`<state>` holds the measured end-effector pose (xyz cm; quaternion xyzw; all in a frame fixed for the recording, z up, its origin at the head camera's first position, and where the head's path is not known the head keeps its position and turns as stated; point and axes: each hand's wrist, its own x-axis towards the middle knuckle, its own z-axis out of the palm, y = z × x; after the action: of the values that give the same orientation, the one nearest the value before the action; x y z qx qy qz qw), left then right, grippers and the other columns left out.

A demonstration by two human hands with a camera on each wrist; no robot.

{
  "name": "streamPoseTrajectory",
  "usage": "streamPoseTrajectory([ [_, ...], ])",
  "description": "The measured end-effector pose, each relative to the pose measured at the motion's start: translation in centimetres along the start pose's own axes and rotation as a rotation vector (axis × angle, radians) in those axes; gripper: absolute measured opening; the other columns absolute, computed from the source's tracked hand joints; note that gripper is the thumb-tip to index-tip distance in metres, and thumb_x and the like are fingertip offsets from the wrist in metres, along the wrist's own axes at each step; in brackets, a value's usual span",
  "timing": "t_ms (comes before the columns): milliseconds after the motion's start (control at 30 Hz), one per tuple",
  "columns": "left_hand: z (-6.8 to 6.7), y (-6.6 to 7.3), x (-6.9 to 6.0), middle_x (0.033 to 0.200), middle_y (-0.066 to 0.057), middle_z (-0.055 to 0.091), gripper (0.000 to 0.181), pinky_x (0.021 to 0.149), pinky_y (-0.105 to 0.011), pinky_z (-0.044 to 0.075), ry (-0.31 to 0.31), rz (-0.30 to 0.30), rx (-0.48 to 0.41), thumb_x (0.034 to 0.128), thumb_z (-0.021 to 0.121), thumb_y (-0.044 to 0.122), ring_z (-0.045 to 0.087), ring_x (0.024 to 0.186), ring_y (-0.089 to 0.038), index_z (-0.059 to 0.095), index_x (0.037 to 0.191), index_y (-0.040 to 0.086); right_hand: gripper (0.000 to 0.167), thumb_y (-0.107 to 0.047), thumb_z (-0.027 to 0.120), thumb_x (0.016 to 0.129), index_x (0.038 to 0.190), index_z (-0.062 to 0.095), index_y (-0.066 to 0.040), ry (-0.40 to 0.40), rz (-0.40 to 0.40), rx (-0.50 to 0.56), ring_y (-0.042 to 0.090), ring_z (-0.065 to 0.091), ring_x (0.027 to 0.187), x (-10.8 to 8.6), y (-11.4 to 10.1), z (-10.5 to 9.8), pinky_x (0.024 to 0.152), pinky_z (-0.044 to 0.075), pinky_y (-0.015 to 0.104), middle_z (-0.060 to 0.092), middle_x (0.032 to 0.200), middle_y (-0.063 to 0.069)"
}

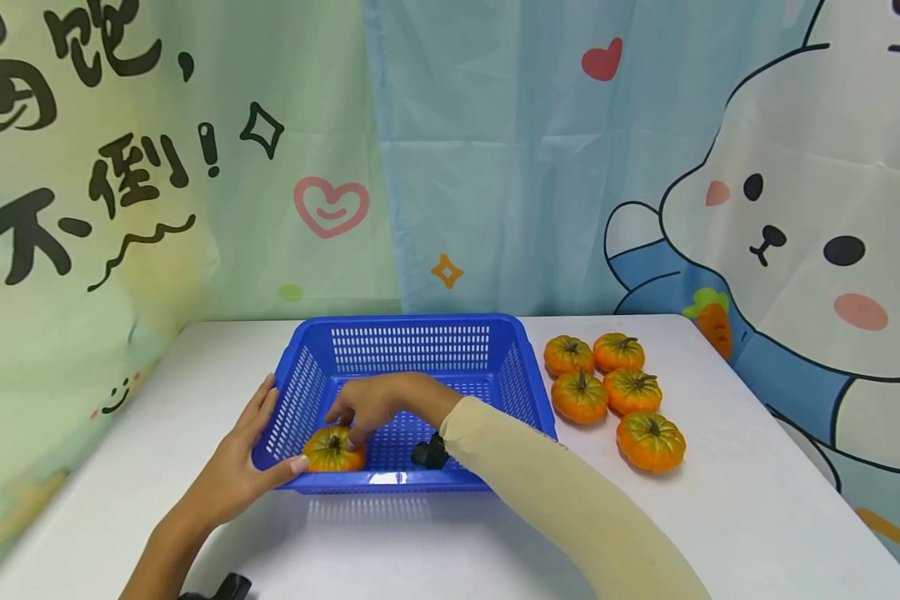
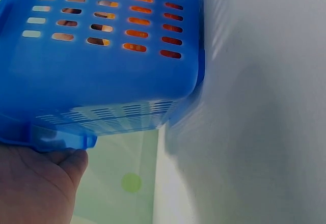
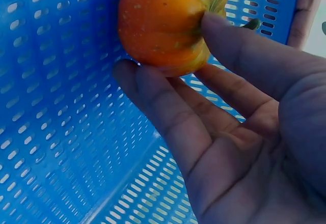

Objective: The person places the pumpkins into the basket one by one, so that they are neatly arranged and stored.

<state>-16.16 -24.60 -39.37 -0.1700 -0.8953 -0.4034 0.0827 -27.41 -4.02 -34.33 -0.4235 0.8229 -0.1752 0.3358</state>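
A blue plastic basket (image 1: 420, 478) with slotted walls stands on the white table. Inside its front left corner is a small orange pumpkin (image 1: 333, 450). My right hand (image 1: 375, 406) reaches into the basket and grips this pumpkin (image 3: 163, 25), thumb near the stem and fingers at its side and underneath. My left hand (image 1: 232, 467) rests against the basket's front left corner, fingers straight along the outer left side and thumb on the front rim. In the left wrist view, part of the left hand (image 2: 38, 183) lies against the basket's rim, and orange shows through the slots.
Several small orange pumpkins (image 1: 579, 397) sit in a group on the table (image 1: 727, 467), right of the basket. A black device (image 1: 431, 452) is at my right wrist, over the basket. Behind the table hangs a printed curtain (image 1: 487, 167).
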Motion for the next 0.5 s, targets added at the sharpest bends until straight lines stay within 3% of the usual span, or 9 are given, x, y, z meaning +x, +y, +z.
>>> streamPoseTrajectory([
  [233, 0.04, -0.05, -0.01, 0.163, -0.004, 0.002, 0.095, 0.104, -0.07, 0.021, 0.003, 0.004, -0.002, 0.0842, 0.072, 0.029, 0.012, 0.143, -0.045, 0.015, 0.153, -0.003, 0.049, -0.003, 0.068, 0.089, 0.136, 0.055, -0.001, -0.03, 0.005, 0.082, 0.011, 0.062, 0.101, 0.04, 0.13, 0.07, 0.076, 0.052, 0.017, 0.064, 0.124, 0.01],
  [500, 0.08, -0.02, 0.0, 0.163, -0.004, 0.003, 0.095, 0.104, -0.07, 0.021, 0.005, 0.006, 0.004, 0.0839, 0.072, 0.03, 0.012, 0.143, -0.046, 0.015, 0.153, -0.003, 0.058, -0.006, 0.067, 0.089, 0.143, 0.046, -0.001, -0.053, -0.032, 0.044, 0.01, 0.061, 0.11, 0.05, 0.32, -0.1, 0.079, 0.051, 0.016, 0.057, 0.136, 0.01],
])
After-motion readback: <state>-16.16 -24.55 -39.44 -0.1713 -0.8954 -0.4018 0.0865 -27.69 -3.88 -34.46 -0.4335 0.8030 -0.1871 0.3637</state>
